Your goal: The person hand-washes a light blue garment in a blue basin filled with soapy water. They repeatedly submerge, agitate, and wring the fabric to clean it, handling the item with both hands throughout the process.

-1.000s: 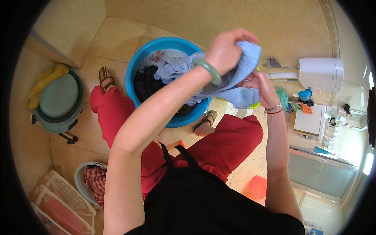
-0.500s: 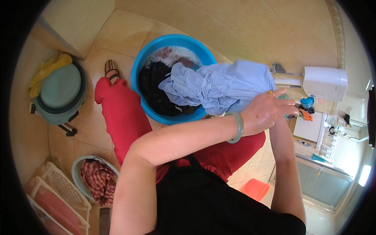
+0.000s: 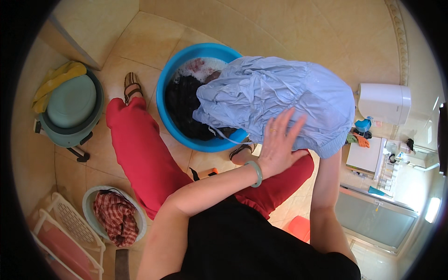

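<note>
A wet light blue garment (image 3: 275,77) with a gathered, elastic-looking edge hangs spread over the right side of the blue basin (image 3: 161,95). My left hand (image 3: 280,147), with a ring and a green bangle, is open, its fingers apart in front of the garment's lower folds; whether it touches them I cannot tell. My right forearm (image 3: 326,182) runs up under the elastic edge, and the cloth covers my right hand, so its fingers are hidden. A thin pale cord dangles from the garment. In the basin lie dark wet clothes (image 3: 184,105) beside suds (image 3: 205,65).
Left of my legs stand a grey-green tub (image 3: 72,102) with a yellow cloth (image 3: 56,84) and a pale basin (image 3: 88,210) holding a red checked garment (image 3: 116,217). A white rack (image 3: 77,221) leans at lower left. A white tank (image 3: 385,103) and a red-orange bucket (image 3: 299,227) are right.
My left hand has moved down and left, away from my right wrist, with its fingers spread. The blue garment has opened out and now covers my right hand.
</note>
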The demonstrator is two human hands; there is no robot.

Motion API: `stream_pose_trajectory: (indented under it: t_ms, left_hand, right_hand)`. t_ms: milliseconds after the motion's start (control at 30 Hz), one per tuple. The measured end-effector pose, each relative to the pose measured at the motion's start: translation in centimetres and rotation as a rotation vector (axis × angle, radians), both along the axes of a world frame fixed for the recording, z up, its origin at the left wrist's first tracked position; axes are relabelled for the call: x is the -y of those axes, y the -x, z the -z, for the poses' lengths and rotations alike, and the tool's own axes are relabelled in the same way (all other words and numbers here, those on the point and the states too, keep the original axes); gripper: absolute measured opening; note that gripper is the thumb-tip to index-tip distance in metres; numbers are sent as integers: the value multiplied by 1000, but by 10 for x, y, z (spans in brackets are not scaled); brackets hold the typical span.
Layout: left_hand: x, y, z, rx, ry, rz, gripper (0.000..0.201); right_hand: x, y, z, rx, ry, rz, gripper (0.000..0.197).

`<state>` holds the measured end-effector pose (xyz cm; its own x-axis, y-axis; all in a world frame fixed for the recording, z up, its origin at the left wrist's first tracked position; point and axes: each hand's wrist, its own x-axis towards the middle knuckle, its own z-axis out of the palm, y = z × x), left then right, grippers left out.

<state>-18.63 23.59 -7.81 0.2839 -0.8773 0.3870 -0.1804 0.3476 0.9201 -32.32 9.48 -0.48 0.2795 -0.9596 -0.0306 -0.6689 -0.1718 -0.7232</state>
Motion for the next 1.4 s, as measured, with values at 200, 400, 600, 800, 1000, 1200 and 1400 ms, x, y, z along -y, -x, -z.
stream_pose_trajectory:
  t_ms: [200,400,600,800,1000,1200,1400]
  left_hand:
    - [28,-7,16,-110,89,69,58]
    - [11,-13,-1,-177,125,108,59]
    - [1,4,-3,-82,145,145,60]
    - [-1,5,-14,-141,173,165,57]
    - [-6,4,-16,-86,187,189,58]
    - [-7,8,-12,-31,198,190,59]
    - [-7,11,-6,-113,175,191,59]
  right_hand:
    - [3,-14,10,-18,16,-3,35]
    - [-17,-14,31,-58,13,9,35]
    - [-8,-14,33,-64,25,24,34]
    - [-5,-12,33,-78,12,41,34]
    - [-5,-11,34,-74,5,58,34]
    - [-10,-6,35,-76,8,65,34]
    - [-6,-5,37,-81,13,61,34]
